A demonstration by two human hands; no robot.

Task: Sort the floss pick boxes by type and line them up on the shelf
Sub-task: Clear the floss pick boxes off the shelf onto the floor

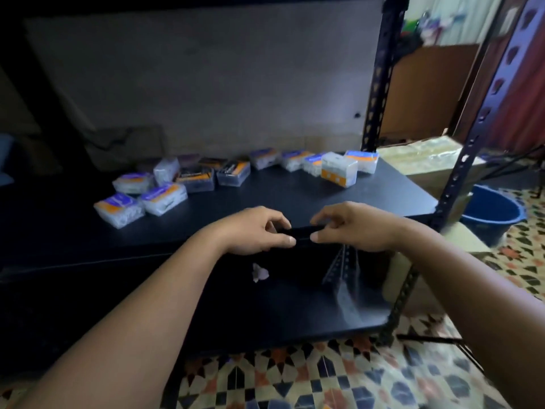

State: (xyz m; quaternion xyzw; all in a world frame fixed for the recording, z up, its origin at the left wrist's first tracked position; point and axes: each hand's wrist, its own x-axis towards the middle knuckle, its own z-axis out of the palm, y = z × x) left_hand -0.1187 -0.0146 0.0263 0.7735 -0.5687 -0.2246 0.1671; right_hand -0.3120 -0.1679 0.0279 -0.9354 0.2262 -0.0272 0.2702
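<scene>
Head view: blue bucket (492, 215) beside shelf (295, 190)

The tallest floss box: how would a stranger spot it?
Start at the black shelf and go to its far right end, by the back post. The tallest floss box stands there on end, orange band at its base, while neighbouring boxes lie flat.

This is looking like a storage corner in a home — possibly a small shop's back room. A black slotted-steel shelf (324, 202) is standing on patterned floor tiles (295, 379), a blue bucket (495, 214) is sitting past its right edge, and a red curtain (525, 107) is hanging behind.
</scene>
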